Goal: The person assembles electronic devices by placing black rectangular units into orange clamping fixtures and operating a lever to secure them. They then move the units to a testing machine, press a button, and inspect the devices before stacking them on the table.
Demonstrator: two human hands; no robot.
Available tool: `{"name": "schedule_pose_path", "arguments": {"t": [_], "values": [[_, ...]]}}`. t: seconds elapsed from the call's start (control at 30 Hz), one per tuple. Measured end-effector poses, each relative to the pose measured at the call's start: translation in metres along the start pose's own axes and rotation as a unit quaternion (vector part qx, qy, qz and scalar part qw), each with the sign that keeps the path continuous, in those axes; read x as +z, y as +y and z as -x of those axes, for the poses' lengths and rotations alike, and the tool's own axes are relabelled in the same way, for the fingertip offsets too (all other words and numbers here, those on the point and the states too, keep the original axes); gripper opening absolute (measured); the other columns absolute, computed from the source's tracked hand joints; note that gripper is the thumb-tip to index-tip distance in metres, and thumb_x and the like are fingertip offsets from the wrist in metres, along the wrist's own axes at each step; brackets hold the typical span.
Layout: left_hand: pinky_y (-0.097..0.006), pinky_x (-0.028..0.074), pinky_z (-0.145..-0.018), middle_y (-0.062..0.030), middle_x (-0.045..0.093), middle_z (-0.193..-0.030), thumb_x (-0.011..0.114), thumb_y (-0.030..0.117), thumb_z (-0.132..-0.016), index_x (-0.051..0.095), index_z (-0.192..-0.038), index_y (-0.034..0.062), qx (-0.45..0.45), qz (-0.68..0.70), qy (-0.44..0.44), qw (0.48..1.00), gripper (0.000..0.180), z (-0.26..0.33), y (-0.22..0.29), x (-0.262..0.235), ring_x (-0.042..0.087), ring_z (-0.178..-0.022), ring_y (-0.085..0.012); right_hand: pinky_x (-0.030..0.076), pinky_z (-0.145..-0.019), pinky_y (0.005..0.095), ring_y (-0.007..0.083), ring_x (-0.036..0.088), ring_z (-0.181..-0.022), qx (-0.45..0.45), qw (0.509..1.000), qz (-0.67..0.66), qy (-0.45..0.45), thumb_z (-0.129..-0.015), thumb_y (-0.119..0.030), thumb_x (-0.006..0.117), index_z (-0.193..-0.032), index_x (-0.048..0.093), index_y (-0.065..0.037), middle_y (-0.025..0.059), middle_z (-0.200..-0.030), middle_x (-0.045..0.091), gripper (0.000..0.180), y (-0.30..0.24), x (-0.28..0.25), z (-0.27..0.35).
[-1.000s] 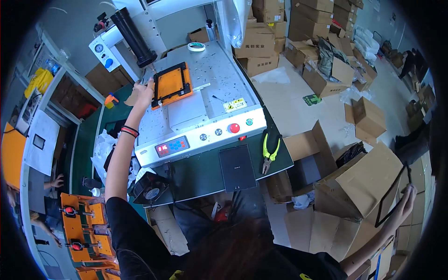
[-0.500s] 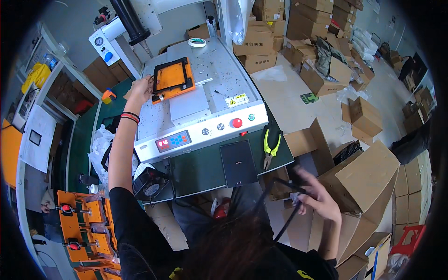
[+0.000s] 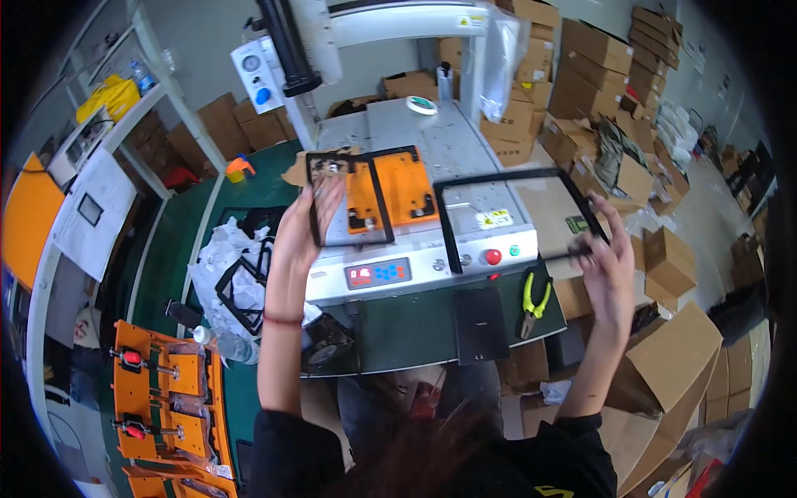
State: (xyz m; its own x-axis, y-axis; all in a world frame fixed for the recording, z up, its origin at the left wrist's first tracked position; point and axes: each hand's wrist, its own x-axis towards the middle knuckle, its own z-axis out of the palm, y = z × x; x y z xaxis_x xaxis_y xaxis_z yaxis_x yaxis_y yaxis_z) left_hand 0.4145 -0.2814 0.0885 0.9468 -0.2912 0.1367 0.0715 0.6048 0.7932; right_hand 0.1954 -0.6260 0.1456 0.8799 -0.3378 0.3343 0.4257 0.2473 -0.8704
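Observation:
My left hand (image 3: pixel 305 228) is raised and grips a thin black rectangular frame (image 3: pixel 380 199) by its left edge, lifted over the orange fixture plate (image 3: pixel 403 189) on the grey machine bed (image 3: pixel 432 141). My right hand (image 3: pixel 604 256) holds a second, larger black frame (image 3: pixel 448 224) by its right side, in the air above the machine's right front corner. The machine's front panel (image 3: pixel 378 272) with a red button (image 3: pixel 492 256) lies below both frames.
Yellow-handled pliers (image 3: pixel 531 300) and a black pad (image 3: pixel 480 325) lie on the green bench. A heap of black frames on white plastic (image 3: pixel 237 278) sits left. Orange clamp jigs (image 3: pixel 162 390) are lower left. A tape roll (image 3: pixel 422 104) is at the back. Cardboard boxes (image 3: pixel 664 365) crowd the right.
My left hand has lifted a black frame off the orange fixture. My right hand rose from the boxes at lower right, bringing a larger black frame up over the machine.

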Motion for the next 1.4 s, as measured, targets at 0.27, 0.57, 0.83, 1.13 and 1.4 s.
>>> {"name": "schedule_pose_path", "arguments": {"t": [0.27, 0.57, 0.83, 1.13, 1.4], "values": [[-0.033, 0.041, -0.104, -0.0255, 0.04, -0.137, 0.04, 0.024, -0.1, 0.025, -0.141, -0.0036, 0.145, -0.005, 0.168, 0.975, 0.052, 0.212, 0.047, -0.016, 0.045, -0.126, -0.029, 0.052, -0.079, 0.0271, 0.0203, 0.065, -0.089, -0.11, 0.992, 0.047, 0.041, -0.086, -0.004, 0.063, -0.129, 0.027, 0.0, 0.022, -0.101, 0.063, 0.056, 0.177, 0.135, -0.07], [-0.032, 0.05, -0.092, -0.0226, 0.05, -0.129, 0.05, 0.029, -0.096, 0.026, -0.14, -0.0038, 0.096, -0.064, 0.228, 0.967, 0.06, 0.277, 0.057, -0.058, 0.057, -0.113, -0.0264, 0.054, -0.072, 0.0327, 0.0246, 0.068, -0.086, -0.154, 0.924, 0.348, 0.029, -0.085, -0.008, 0.066, -0.111, 0.048, 0.004, 0.0209, -0.09, 0.066, 0.034, 0.218, 0.184, -0.036], [-0.033, 0.05, -0.092, -0.0234, 0.051, -0.128, 0.049, 0.031, -0.096, 0.026, -0.14, -0.0037, 0.075, -0.098, 0.234, 0.964, 0.061, 0.289, 0.056, -0.075, 0.057, -0.113, -0.0278, 0.049, -0.058, 0.0328, 0.0236, 0.063, -0.067, -0.361, 0.748, 0.556, 0.015, -0.067, -0.01, 0.077, -0.089, 0.062, -0.003, 0.0082, -0.081, 0.06, 0.027, 0.204, 0.17, -0.018], [-0.033, 0.049, -0.092, -0.0238, 0.05, -0.127, 0.048, 0.03, -0.097, 0.027, -0.14, -0.0036, 0.081, -0.074, 0.233, 0.966, 0.058, 0.292, 0.054, -0.072, 0.057, -0.112, -0.028, 0.04, -0.066, 0.0337, 0.0208, 0.052, -0.078, -0.464, 0.628, 0.619, -0.085, -0.075, -0.014, 0.062, -0.103, 0.061, -0.007, 0.0052, -0.081, 0.051, 0.028, 0.193, 0.171, -0.061], [-0.033, 0.049, -0.093, -0.0239, 0.05, -0.128, 0.048, 0.028, -0.097, 0.027, -0.14, -0.0033, 0.082, -0.085, 0.251, 0.961, 0.058, 0.298, 0.052, -0.068, 0.057, -0.113, -0.0274, 0.04, -0.07, 0.0349, 0.0241, 0.053, -0.082, -0.42, 0.644, 0.618, -0.164, -0.079, -0.016, 0.063, -0.104, 0.062, -0.006, 0.0089, -0.085, 0.054, 0.028, 0.21, 0.164, -0.095]]}}
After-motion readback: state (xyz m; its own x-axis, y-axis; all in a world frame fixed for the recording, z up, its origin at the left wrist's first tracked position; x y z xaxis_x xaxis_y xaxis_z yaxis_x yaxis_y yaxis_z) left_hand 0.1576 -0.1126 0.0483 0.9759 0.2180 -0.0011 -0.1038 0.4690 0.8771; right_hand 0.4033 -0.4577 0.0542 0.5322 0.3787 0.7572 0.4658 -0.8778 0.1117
